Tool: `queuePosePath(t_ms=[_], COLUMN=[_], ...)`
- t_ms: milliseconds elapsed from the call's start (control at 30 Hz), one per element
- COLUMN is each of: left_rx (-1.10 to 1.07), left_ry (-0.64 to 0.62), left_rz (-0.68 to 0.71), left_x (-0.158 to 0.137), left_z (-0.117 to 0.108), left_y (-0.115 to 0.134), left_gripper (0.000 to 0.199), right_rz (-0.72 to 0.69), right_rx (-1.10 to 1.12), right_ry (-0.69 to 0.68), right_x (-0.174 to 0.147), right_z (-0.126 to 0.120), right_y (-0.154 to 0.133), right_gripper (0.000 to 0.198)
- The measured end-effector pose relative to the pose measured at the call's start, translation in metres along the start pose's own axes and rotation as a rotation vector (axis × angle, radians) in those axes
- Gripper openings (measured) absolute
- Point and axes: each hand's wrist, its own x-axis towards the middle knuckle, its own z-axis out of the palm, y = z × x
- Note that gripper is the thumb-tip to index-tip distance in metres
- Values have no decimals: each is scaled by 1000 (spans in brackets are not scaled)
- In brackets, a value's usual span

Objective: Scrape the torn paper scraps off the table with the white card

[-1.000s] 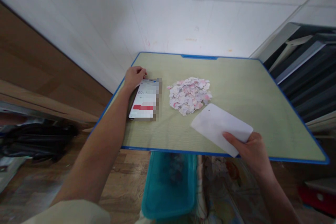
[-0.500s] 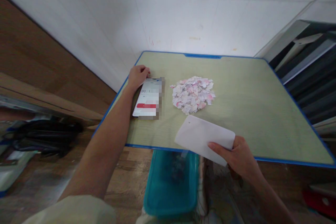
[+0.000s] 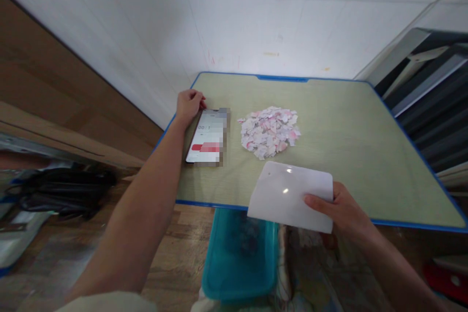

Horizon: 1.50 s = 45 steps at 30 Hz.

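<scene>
A heap of small torn paper scraps point(image 3: 269, 131), white and pink, lies on the pale green tabletop point(image 3: 340, 141). Between my right thumb and fingers I grip a white plastic scraper point(image 3: 288, 195), a thin flat sheet with a small hole near one corner. My right hand point(image 3: 338, 207) keeps it raised over the table's front edge, nearer to me than the heap. At the table's left edge rests my left hand point(image 3: 190, 104), its fingers curled together with nothing visible in them. Just beside those fingers lies a phone point(image 3: 208, 136) with a timer on its screen, partly pixelated.
Below the table's front edge stands a teal plastic bin point(image 3: 237, 258) with some scraps visible inside. A white wall point(image 3: 237, 24) rises behind the table. Dark bags point(image 3: 66, 190) sit at the left, and grey folded frames point(image 3: 435, 78) lean at the right.
My right hand has shifted slightly right and turned the scraper, so its broad face now catches the light. My left hand has slid a little left. Heap and phone stay put.
</scene>
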Motion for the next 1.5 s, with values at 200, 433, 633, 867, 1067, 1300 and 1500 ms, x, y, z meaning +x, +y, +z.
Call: queuePosePath(t_ms=[200,433,633,867,1067,1300,1500], left_rx=[-101,-116,-15,86,117,161,183], left_ry=[-26,-20,-26,-23,-43,-50,-45], left_rz=[-19,-40,16,58,75,42,42], left_x=[0,-1,3,4,6,4,3], left_z=[-2,-2,2,1,0,0,0], left_y=[0,-1,-3,-5,-10,-5,-2], left_gripper=[11,10,12,11,12,12,12], right_rz=[-160,-308,-338,-378,-314,-296,-240], right_rx=[165,231,292,164,15,126,66], right_ry=[184,400,289,210,91,98,-12], right_x=[34,110,137,134,132,129,124], right_z=[-67,-99,-93,-92,-93,-95,-104], right_y=[-28,-51,-33,-22,-23,-29,-31], right_gripper=[19,25,37,32,31,31,27])
